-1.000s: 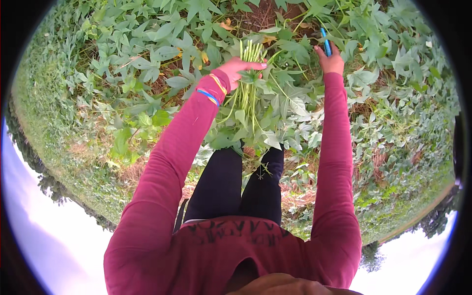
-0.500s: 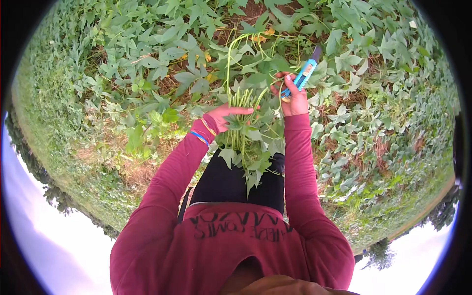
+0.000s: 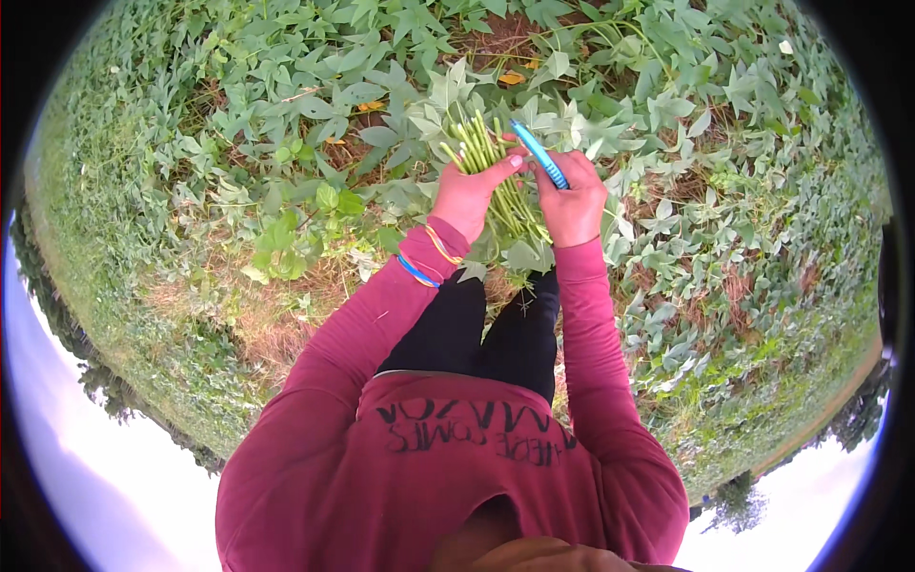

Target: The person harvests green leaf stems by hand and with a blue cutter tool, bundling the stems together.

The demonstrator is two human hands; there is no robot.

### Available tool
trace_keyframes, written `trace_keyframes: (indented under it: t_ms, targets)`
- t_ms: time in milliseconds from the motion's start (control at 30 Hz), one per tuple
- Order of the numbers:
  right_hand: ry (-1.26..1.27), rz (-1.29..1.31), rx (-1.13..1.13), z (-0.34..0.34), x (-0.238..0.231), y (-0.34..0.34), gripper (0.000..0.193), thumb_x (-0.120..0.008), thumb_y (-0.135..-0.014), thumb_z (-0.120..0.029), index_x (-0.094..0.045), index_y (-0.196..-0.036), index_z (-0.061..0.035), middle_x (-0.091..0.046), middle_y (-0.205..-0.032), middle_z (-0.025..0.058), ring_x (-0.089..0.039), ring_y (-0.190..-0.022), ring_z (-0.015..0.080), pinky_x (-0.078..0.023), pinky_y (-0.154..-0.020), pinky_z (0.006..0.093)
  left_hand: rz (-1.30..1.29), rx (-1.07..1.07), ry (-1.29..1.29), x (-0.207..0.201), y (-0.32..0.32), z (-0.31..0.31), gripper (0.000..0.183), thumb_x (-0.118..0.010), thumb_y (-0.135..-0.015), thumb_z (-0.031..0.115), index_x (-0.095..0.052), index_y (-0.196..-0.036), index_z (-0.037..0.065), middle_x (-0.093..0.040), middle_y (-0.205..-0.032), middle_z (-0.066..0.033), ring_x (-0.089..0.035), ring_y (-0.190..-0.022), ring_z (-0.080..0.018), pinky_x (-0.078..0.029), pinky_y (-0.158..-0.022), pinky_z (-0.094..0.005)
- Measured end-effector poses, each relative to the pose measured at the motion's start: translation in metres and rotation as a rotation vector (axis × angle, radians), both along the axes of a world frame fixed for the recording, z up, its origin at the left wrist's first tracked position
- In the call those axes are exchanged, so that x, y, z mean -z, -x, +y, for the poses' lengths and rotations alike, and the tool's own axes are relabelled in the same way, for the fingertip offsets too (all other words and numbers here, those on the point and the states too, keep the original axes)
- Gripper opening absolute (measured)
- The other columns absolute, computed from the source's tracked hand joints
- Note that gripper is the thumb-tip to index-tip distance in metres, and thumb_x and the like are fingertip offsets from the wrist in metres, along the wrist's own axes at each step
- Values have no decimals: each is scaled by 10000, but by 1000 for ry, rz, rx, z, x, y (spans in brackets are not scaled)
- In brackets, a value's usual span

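Observation:
A bundle of leafy green vine cuttings is gripped in my left hand, its cut stem ends pointing up and away from me. My thumb lies across the stems, and leaves hang from the lower end in front of my legs. Close against the bundle's right side, my right hand is closed around a light-blue utility knife. The knife slants up and to the left, over the stems' edge; I cannot make out its blade. My right fingertips are partly hidden behind the knife and stems.
Low leafy vines cover the ground around me. Dry brown grass shows at the left, and bare reddish soil appears ahead. A few yellow leaves lie among the green ones.
Both hands have come together and the bundle has moved up and right, tilting over. My right hand has turned the knife to point leftward. The long looping vine no longer stands out.

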State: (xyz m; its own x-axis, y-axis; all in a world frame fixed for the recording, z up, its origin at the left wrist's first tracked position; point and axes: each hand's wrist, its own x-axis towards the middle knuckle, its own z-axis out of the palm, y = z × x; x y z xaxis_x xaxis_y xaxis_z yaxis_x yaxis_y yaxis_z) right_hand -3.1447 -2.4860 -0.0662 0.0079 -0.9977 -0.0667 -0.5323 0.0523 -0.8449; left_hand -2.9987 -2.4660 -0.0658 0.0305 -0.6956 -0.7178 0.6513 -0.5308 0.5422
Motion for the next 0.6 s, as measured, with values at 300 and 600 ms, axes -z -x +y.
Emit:
trace_keyframes:
  t_ms: [300, 600]
  targets:
    - [-553, -525, -169, 13, 22, -31, 208, -832, -767, -77, -741, -939, -5, -665, -833, -19, -555, -723, 50, -455, -639, 245, -49, 36, 45, -1, -49, 20, 331, -735, -832, -30, -632, -1144, 20, -680, -1001, -31, -657, -895, -134, -532, -804, -288]
    - [-669, -721, -108, -16, 26, -44, 302, -772, -819, -41, -708, -1109, 15, -718, -1014, 54, -660, -871, 103, -535, -790, 268, -147, 329, 59, -11, -101, -11, 417, -747, -844, 38, -604, -1235, 26, -682, -1058, -28, -640, -880, -115, -529, -805, -276]
